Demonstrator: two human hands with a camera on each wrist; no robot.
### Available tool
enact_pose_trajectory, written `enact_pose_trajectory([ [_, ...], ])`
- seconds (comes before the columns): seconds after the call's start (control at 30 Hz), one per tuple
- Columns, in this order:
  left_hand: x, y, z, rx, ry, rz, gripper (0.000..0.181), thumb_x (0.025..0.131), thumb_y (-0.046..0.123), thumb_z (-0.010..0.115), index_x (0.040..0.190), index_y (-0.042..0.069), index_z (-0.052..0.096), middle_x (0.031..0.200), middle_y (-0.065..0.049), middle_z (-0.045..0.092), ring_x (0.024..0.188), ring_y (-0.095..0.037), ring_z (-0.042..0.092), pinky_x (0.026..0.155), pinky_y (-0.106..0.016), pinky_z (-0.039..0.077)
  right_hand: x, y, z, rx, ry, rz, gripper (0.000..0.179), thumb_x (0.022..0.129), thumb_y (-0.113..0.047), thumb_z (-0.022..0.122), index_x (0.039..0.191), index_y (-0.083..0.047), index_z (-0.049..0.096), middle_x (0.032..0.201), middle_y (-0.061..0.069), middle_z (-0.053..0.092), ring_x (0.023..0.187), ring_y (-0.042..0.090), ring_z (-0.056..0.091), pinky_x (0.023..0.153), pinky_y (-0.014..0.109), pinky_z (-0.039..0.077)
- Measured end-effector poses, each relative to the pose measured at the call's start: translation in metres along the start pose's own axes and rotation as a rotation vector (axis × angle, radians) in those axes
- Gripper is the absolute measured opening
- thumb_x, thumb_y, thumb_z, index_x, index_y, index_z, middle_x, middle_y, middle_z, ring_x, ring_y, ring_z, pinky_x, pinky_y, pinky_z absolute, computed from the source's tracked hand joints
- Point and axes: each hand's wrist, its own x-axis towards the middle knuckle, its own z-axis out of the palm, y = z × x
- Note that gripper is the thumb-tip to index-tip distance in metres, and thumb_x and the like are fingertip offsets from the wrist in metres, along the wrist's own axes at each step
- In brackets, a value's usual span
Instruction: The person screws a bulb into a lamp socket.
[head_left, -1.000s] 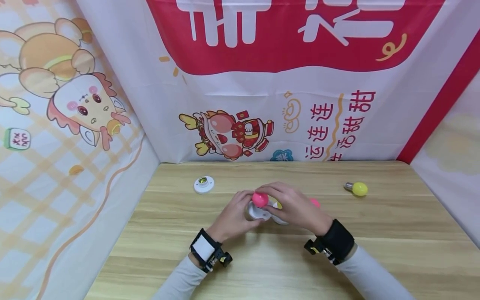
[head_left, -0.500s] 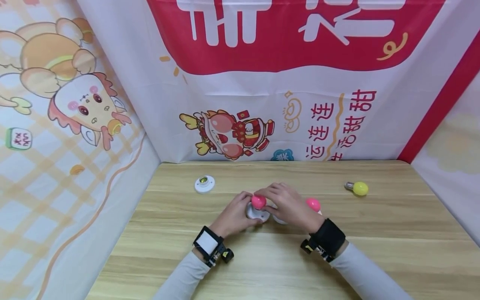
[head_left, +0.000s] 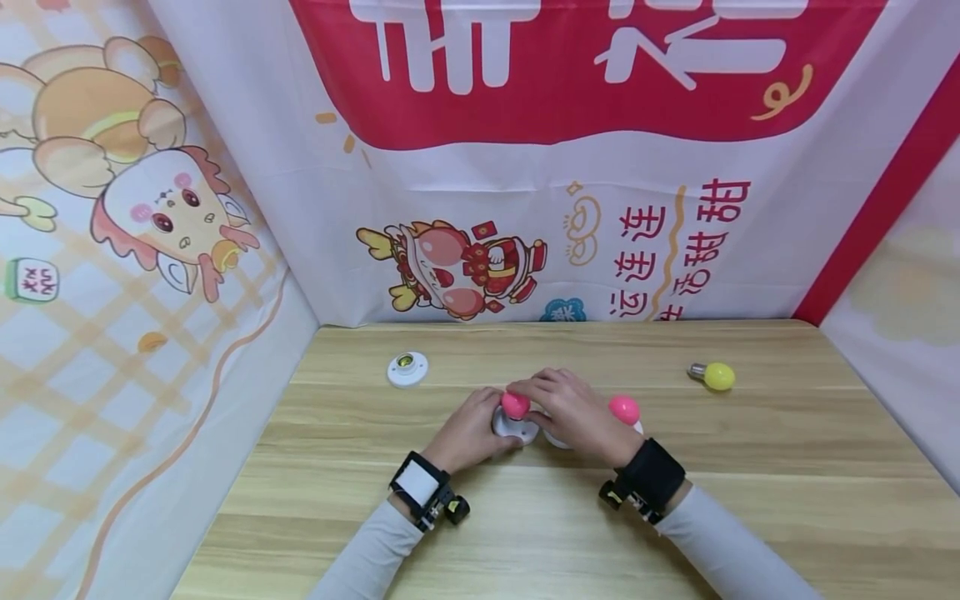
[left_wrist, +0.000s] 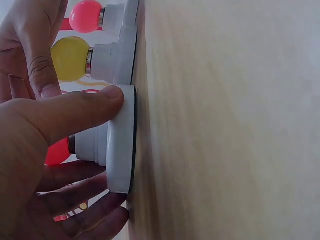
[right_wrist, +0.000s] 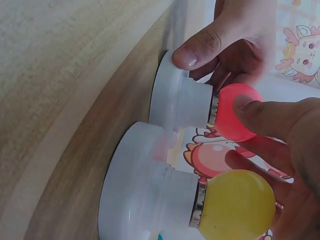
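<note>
My left hand point(head_left: 468, 429) holds the round base of a white lamp socket point(left_wrist: 121, 150), its thumb on the near edge and fingers around the far side. A pink light bulb point(right_wrist: 230, 117) sits with its metal cap at the mouth of that socket. My right hand point(head_left: 573, 412) pinches this bulb between thumb and fingers. Right beside it stands a second socket point(right_wrist: 145, 185) carrying a yellow bulb point(right_wrist: 237, 207); in the head view the right hand mostly covers them. Farther right, another pink bulb point(head_left: 624, 409) is fitted in a third socket point(left_wrist: 114, 17).
Toward the back left of the wooden table point(head_left: 750, 517) lies a white socket without a bulb point(head_left: 407, 369). A loose yellow bulb point(head_left: 720, 377) rests on its side at the back right. Printed cloth point(head_left: 465, 183) hangs behind the table's back edge.
The held pink bulb and its socket have come slightly down and left with both hands. The other pink bulb, mostly hidden a second ago, now shows past the right hand.
</note>
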Motion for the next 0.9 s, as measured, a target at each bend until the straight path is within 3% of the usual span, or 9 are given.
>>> enact_pose_trajectory([
  [0.9, -0.0015, 0.0027, 0.0002, 0.038, 0.007, -0.001, 0.074, 0.087, 0.036, 0.090, 0.149, 0.011, 0.057, 0.143, -0.006, 0.064, 0.134, -0.022, 0.058, 0.117, -0.042, 0.053, -0.0027, -0.0007, 0.0023, 0.001, -0.036, 0.036, 0.053, 0.094, -0.020, 0.083, 0.145, -0.016, 0.066, 0.137, 0.004, 0.073, 0.125, 0.025, 0.066, 0.115, 0.049, 0.053],
])
